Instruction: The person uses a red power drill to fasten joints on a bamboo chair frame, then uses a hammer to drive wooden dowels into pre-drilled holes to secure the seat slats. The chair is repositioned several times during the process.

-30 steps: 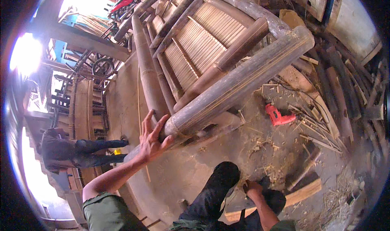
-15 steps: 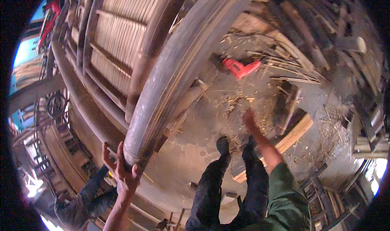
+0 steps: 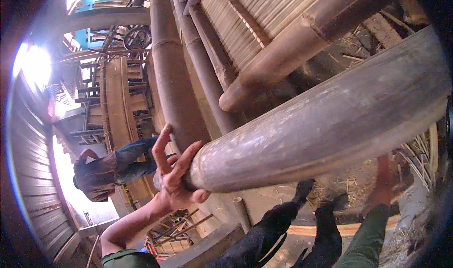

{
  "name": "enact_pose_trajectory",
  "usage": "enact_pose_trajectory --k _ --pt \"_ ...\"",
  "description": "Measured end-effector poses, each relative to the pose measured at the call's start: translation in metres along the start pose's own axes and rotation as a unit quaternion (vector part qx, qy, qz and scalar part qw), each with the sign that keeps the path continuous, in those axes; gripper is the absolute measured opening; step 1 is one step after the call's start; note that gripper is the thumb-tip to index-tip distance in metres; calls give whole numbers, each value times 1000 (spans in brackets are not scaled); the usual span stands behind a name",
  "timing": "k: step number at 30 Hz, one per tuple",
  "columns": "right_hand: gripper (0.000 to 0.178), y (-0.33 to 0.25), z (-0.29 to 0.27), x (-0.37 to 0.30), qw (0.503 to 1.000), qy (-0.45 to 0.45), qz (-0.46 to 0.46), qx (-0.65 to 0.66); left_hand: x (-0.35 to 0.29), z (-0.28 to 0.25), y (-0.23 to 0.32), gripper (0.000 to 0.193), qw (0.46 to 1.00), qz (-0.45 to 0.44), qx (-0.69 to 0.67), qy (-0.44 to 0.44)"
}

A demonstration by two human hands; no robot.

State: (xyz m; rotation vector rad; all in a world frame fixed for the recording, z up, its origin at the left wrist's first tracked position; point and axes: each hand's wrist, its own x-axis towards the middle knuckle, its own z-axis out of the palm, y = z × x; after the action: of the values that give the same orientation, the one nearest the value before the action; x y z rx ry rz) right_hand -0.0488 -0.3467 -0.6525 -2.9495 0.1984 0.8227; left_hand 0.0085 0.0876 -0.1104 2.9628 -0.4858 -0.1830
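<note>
A thick grey-brown bamboo pole (image 3: 311, 121) slants across the view from the middle to the upper right. My left hand (image 3: 181, 180) cups its near end, the thumb below and spread fingers at the rim and above. Whether the palm presses flat on the cut end is hidden. At the lower right, my right hand (image 3: 381, 180) hangs below the pole, apart from it and smeared by motion, so its fingers do not show clearly. Behind the left hand runs another thick bamboo pole (image 3: 174, 79), part of a frame.
A slatted bamboo panel (image 3: 278, 13) with heavy poles stands at the top. Another person (image 3: 101, 176) bends over at the left, near long boards (image 3: 120, 93). A short bamboo piece (image 3: 241, 213) is by my legs. Wood chips (image 3: 349, 185) and thin sticks (image 3: 417, 157) litter the floor at right.
My view has swung to the left, so the pole now lies flatter across it and the red power drill on the floor is out of sight. My left hand stays at the pole's end.
</note>
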Motion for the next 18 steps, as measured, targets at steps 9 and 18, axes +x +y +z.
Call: enact_pose_trajectory --k 9,18 --pt "59 1 -56 -157 998 5 -45 53 9 28 17 70 999 -14 27 -28" --pt "38 -22 -225 -476 959 -155 84 222 2 8 16 67 999 -25 -42 19"
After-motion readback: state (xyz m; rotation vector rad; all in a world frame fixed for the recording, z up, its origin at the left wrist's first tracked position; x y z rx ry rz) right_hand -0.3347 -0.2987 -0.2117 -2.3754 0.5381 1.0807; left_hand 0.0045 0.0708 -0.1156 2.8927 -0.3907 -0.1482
